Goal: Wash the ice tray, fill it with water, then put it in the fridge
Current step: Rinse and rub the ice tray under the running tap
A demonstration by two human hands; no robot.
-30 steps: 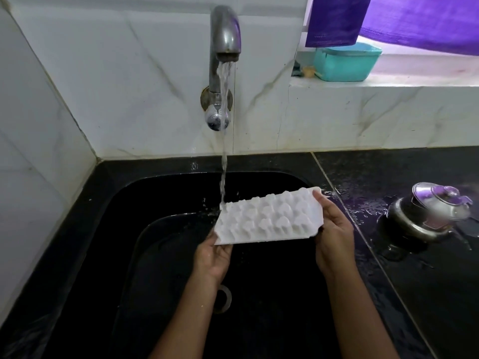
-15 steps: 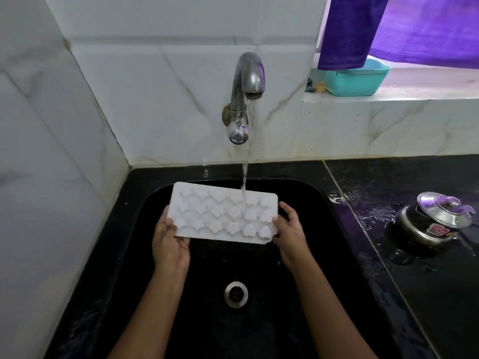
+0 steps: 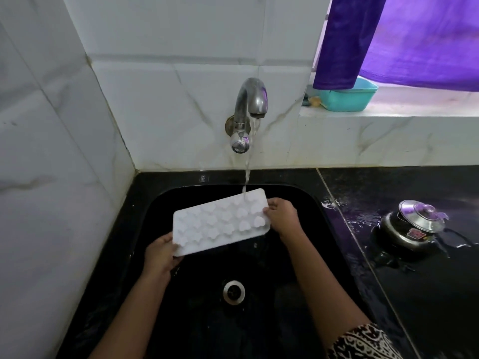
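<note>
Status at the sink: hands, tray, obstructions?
Left hand grips tray at left end, right hand at right end. Tap running, water lands on tray's far right corner. Nothing blocks it.

The ice tray (image 3: 220, 221) is over the sink's (image 3: 321, 242) back half, with the left hand (image 3: 159, 251) at its near-left corner and the right hand (image 3: 282, 216) at its far-right end, below the tap (image 3: 250, 110) on the wall (image 3: 181, 112) behind. The drain (image 3: 233, 292) lies in the sink floor before the tray. A pot (image 3: 412, 229) stands on the counter (image 3: 427, 307) right of the sink, and a tub (image 3: 350, 97) sits at the sill's (image 3: 427, 110) left end.
</note>
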